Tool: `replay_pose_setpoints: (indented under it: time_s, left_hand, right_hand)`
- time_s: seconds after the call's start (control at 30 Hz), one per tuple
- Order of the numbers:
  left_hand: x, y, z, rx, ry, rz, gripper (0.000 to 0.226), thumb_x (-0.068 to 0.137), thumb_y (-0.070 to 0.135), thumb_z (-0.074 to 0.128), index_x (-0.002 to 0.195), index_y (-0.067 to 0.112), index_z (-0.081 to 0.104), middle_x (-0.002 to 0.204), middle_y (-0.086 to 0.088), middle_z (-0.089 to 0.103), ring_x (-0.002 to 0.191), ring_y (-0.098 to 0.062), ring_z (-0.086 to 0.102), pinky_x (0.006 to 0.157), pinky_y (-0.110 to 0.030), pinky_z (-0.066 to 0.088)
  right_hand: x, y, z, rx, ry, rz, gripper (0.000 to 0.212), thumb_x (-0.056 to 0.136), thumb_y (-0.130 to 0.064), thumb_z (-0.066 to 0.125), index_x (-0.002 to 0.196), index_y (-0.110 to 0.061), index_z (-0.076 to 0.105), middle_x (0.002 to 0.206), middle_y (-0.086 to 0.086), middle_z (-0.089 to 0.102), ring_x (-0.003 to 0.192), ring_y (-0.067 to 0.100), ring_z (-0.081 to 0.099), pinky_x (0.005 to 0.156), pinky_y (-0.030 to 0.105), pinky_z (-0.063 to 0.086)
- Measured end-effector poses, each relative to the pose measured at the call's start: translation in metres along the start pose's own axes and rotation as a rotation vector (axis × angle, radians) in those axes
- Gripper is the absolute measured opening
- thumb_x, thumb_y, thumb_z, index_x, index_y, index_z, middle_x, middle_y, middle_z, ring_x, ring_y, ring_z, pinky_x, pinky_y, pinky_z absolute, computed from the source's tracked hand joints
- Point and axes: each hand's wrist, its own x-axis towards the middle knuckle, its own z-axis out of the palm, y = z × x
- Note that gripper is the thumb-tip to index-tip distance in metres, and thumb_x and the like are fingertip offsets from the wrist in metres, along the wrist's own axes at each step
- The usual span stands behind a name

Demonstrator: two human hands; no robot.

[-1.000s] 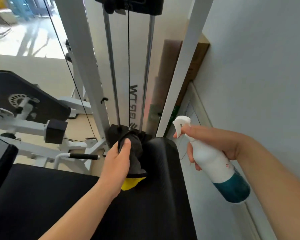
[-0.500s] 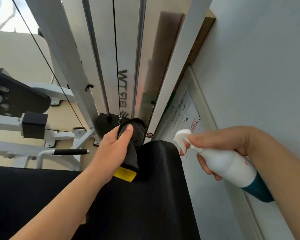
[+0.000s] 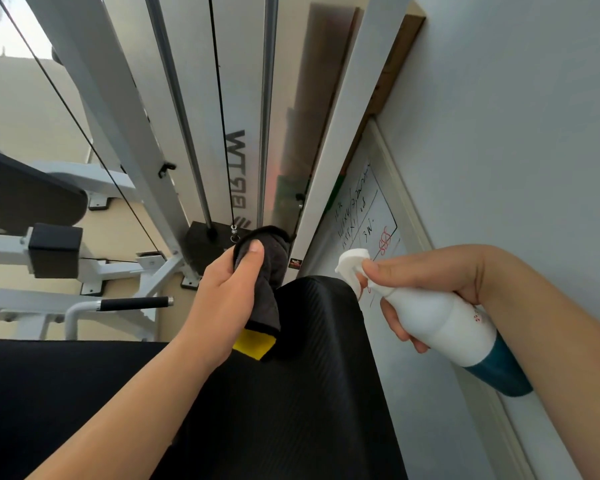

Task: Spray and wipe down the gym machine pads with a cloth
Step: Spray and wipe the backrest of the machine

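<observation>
The left hand (image 3: 226,299) grips a dark grey cloth (image 3: 269,268) with a yellow patch (image 3: 253,342) at its lower end. The cloth lies against the top edge of the black ribbed pad (image 3: 312,375), at 11 o'clock from the pad's middle. At 3 o'clock from the cloth, the right hand (image 3: 426,282) holds a white spray bottle (image 3: 440,317) with a teal bottom. Its nozzle (image 3: 349,263) points toward 9 o'clock, just beside the pad's top. At 12 o'clock from the nozzle, a whiteboard (image 3: 368,216) with handwriting stands against the grey wall (image 3: 516,133). The white machine frame (image 3: 94,98) rises at 11 o'clock from the cloth.
</observation>
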Motion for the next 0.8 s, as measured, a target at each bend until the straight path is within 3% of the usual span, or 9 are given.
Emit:
replay_pose_setpoints:
  time_s: [0.13, 0.27, 0.4, 0.53, 0.57, 0.63, 0.7, 0.8]
  left_hand:
    - [0.001, 0.000, 0.000, -0.007, 0.001, 0.014, 0.027, 0.107, 0.042, 0.049, 0.104, 0.033, 0.074, 0.098, 0.012, 0.077, 0.094, -0.002, 0.072, 0.080, -0.024, 0.051]
    - [-0.004, 0.006, 0.001, 0.059, -0.021, 0.083, 0.026, 0.107, 0.040, 0.049, 0.101, 0.030, 0.072, 0.098, 0.003, 0.075, 0.094, -0.011, 0.070, 0.080, -0.025, 0.054]
    - [-0.012, 0.014, 0.018, 0.280, -0.298, 0.283, 0.018, 0.106, 0.038, 0.050, 0.109, 0.035, 0.068, 0.096, -0.003, 0.073, 0.091, -0.019, 0.070, 0.081, -0.039, 0.058]
    - [0.001, 0.017, 0.043, 0.697, -0.577, 0.511, 0.025, 0.105, 0.045, 0.052, 0.111, 0.029, 0.070, 0.094, 0.008, 0.072, 0.086, -0.007, 0.067, 0.081, -0.034, 0.057]
    - [0.009, 0.015, 0.044, 0.723, -0.609, 0.467, 0.033, 0.104, 0.050, 0.052, 0.100, 0.022, 0.070, 0.084, 0.007, 0.070, 0.077, -0.009, 0.066, 0.077, -0.039, 0.057]
    - [0.021, 0.012, 0.040, 0.561, -0.662, 0.282, 0.053, 0.100, 0.057, 0.053, 0.088, 0.007, 0.065, 0.071, -0.005, 0.061, 0.066, -0.021, 0.061, 0.071, -0.044, 0.053]
    - [0.028, 0.003, 0.033, 0.382, -0.660, 0.131, 0.065, 0.097, 0.062, 0.051, 0.093, -0.002, 0.065, 0.083, -0.021, 0.067, 0.080, -0.034, 0.068, 0.084, -0.049, 0.055]
    - [0.043, -0.024, 0.007, 0.370, -0.481, -0.103, 0.058, 0.104, 0.059, 0.046, 0.102, 0.006, 0.071, 0.100, -0.013, 0.072, 0.105, -0.028, 0.068, 0.098, -0.039, 0.051]
  right_hand:
    - [0.002, -0.003, 0.004, 0.006, 0.038, -0.023, 0.081, 0.080, -0.086, 0.057, 0.127, -0.020, 0.058, 0.092, 0.019, 0.078, 0.075, 0.038, 0.076, 0.085, 0.047, 0.061]
    - [0.001, -0.002, 0.004, 0.044, 0.050, -0.061, 0.099, 0.063, -0.094, 0.072, 0.131, -0.024, 0.055, 0.091, 0.019, 0.078, 0.076, 0.039, 0.076, 0.080, 0.046, 0.062]
    - [-0.007, 0.002, -0.001, 0.107, 0.127, -0.129, 0.094, 0.071, -0.089, 0.070, 0.138, -0.025, 0.058, 0.091, 0.020, 0.076, 0.074, 0.037, 0.076, 0.072, 0.042, 0.064]
    - [-0.009, 0.009, -0.005, 0.194, 0.256, -0.156, 0.074, 0.078, -0.079, 0.059, 0.124, -0.020, 0.057, 0.090, 0.024, 0.077, 0.073, 0.039, 0.077, 0.070, 0.044, 0.064]
    - [-0.007, 0.011, -0.004, 0.205, 0.277, -0.154, 0.071, 0.079, -0.078, 0.058, 0.121, -0.021, 0.057, 0.089, 0.024, 0.077, 0.072, 0.039, 0.076, 0.071, 0.045, 0.065]
    - [-0.004, 0.012, 0.000, 0.237, 0.296, -0.161, 0.076, 0.075, -0.083, 0.066, 0.122, -0.024, 0.057, 0.089, 0.025, 0.076, 0.072, 0.040, 0.076, 0.072, 0.046, 0.065]
    - [-0.001, 0.010, 0.003, 0.256, 0.299, -0.177, 0.092, 0.061, -0.091, 0.078, 0.127, -0.029, 0.058, 0.092, 0.025, 0.076, 0.076, 0.042, 0.076, 0.074, 0.048, 0.064]
    - [0.006, -0.003, 0.005, 0.232, 0.334, -0.242, 0.091, 0.065, -0.090, 0.072, 0.131, -0.028, 0.059, 0.094, 0.025, 0.077, 0.078, 0.042, 0.077, 0.077, 0.051, 0.065]
